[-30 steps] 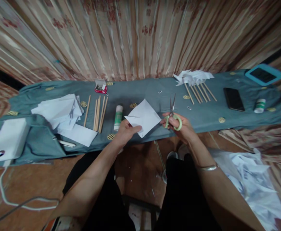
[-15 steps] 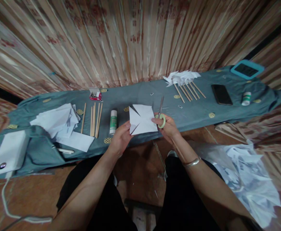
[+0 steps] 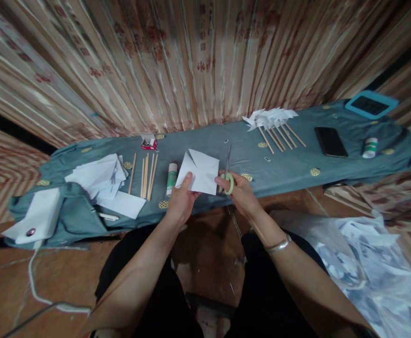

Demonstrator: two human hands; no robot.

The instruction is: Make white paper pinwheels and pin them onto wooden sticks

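Observation:
My left hand pinches the near left edge of a white paper square that has a slit cut in from its upper left corner. The sheet hangs just above the front of a long bench under a blue-grey cloth. My right hand is closed round the green handles of a pair of scissors, blades pointing away along the paper's right edge. A glue stick lies just left of the paper.
Wooden sticks and a heap of white sheets lie to the left. Finished paper pinwheels on sticks, a black phone, a second glue stick and a teal-cased tablet are to the right. Paper scraps cover the floor at right.
The paper has been turned in my left hand, from a diamond to a squarer lie, with cut slits showing. The scissors have come in against its right edge.

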